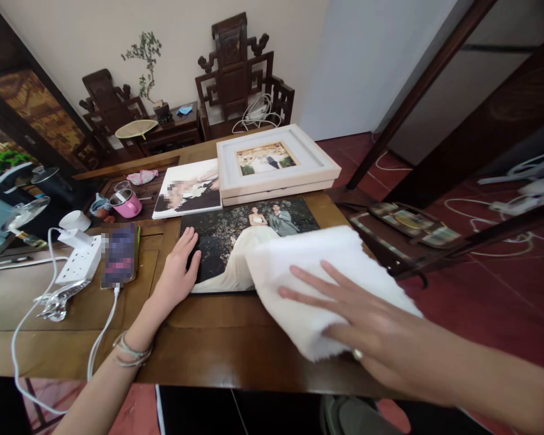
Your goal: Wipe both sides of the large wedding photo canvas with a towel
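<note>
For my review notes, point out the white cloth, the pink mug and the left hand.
White cloth [309,246], head view: its upper surface.
Pink mug [129,209], head view: its outer wall.
Left hand [179,269], head view: back of the hand.

The head view looks down across the table [199,344].

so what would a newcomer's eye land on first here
Probably the bright white cloth under the spread right hand, covering part of a dark photo panel on the wooden table. The left hand rests at that panel's left edge. Beyond the panel, a pale framed picture stands out, with a pink mug farther left.
</note>
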A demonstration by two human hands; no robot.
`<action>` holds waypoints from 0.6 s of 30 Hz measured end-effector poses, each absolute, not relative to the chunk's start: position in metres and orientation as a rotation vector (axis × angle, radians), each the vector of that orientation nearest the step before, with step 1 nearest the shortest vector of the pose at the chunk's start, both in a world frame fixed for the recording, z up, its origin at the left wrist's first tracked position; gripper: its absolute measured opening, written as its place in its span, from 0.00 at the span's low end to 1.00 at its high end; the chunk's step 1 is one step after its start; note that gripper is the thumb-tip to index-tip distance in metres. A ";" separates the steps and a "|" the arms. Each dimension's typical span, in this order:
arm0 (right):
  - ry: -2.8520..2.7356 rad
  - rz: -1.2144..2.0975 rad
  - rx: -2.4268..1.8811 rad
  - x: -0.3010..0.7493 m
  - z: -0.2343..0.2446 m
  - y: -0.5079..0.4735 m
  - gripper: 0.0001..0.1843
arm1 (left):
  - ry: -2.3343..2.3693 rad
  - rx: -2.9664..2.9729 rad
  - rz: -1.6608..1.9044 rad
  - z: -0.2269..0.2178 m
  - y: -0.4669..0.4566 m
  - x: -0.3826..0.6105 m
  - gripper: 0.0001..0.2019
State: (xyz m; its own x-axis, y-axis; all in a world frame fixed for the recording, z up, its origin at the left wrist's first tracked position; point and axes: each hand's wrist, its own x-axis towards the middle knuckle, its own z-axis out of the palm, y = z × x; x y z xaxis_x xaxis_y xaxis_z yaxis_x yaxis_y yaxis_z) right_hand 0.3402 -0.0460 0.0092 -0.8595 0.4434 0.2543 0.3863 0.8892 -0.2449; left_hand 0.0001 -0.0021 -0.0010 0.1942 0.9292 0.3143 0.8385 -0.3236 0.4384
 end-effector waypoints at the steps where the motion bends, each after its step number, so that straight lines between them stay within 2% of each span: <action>1: -2.771 0.267 -0.606 0.341 0.010 -0.055 0.24 | 1.717 2.290 0.796 -0.001 -0.002 0.000 0.23; 3: -2.796 0.264 -0.589 0.340 0.013 -0.061 0.23 | 1.717 2.286 0.793 -0.001 -0.002 0.000 0.23; 9: -2.840 0.286 -0.639 0.327 0.020 -0.002 0.32 | 1.707 2.285 0.817 -0.001 -0.002 0.000 0.22; 14: -2.871 0.243 -0.746 0.313 0.026 0.067 0.32 | 1.705 2.286 0.810 0.001 -0.002 0.000 0.22; 18: -2.860 0.235 -0.794 0.307 0.028 0.081 0.32 | 1.709 2.280 0.809 0.002 -0.002 0.000 0.22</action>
State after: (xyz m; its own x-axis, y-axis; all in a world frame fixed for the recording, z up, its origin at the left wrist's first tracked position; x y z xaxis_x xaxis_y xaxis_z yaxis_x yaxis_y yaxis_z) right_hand 0.3068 0.0806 0.0276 -0.8453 0.5218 0.1151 0.4960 0.8463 -0.1945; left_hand 0.0003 -0.0023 0.0019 0.1918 0.9299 0.3139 0.8324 -0.3236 0.4499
